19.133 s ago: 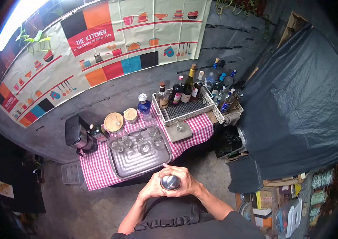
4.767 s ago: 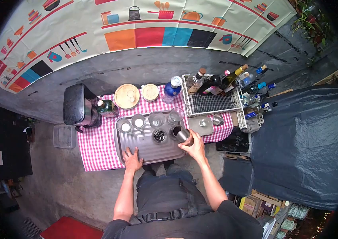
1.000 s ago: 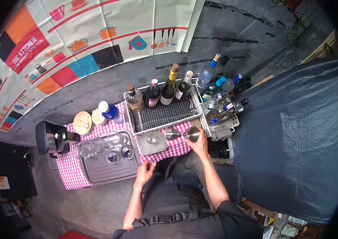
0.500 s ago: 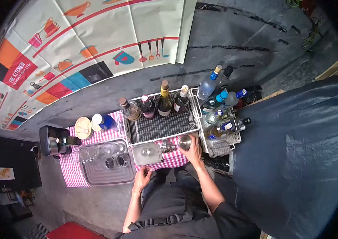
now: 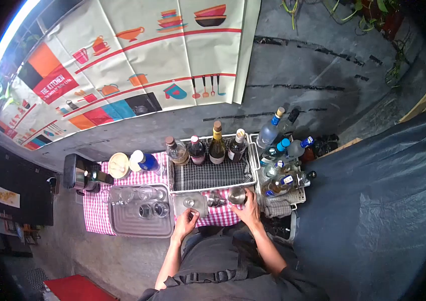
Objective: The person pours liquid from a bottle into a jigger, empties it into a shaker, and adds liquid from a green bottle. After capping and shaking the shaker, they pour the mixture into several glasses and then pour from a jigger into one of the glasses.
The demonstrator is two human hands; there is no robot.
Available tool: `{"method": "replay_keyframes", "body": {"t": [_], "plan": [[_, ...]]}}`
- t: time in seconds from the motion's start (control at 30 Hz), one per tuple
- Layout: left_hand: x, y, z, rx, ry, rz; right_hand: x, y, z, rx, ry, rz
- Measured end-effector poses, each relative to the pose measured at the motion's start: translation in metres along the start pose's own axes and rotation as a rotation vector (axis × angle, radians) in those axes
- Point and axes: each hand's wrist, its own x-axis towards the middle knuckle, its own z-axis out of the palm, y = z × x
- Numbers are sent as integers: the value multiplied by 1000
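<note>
My right hand is curled round a round metal cup on the red-checked cloth. My left hand is at the front edge of a grey square mat, its fingers bent close together; whether anything is between them is too small to make out. On that mat stands a small clear glass, just beyond my left fingertips. Another small metal piece sits between the mat and the metal cup.
Behind, a white wire basket holds several bottles. More bottles crowd a second rack on the right. Several glasses stand on a grey tray at left, near a black appliance and a blue bottle.
The view has tilted upward, so the table sits lower in the frame. My left hand has moved forward to the mat's front edge. My right hand stays at the metal cup.
</note>
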Motion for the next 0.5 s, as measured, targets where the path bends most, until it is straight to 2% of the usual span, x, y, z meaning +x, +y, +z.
{"method": "replay_keyframes", "body": {"t": [0.17, 0.23, 0.3, 0.37, 0.5], "plan": [[8, 15, -9, -2, 14, 34, 3, -6, -12, 81, 111, -65], [13, 16, -10, -7, 4, 71, 4, -11, -21, 87, 15, 22], [17, 15, -10, 17, -6, 80, 10, -11, -20, 89, 101, -51], [24, 9, -6, 0, -7, 94, 17, -9, -18, 160, 104, 20], [23, 15, -7, 43, -4, 119, 71, -28, -23, 261, 166, 25]]}}
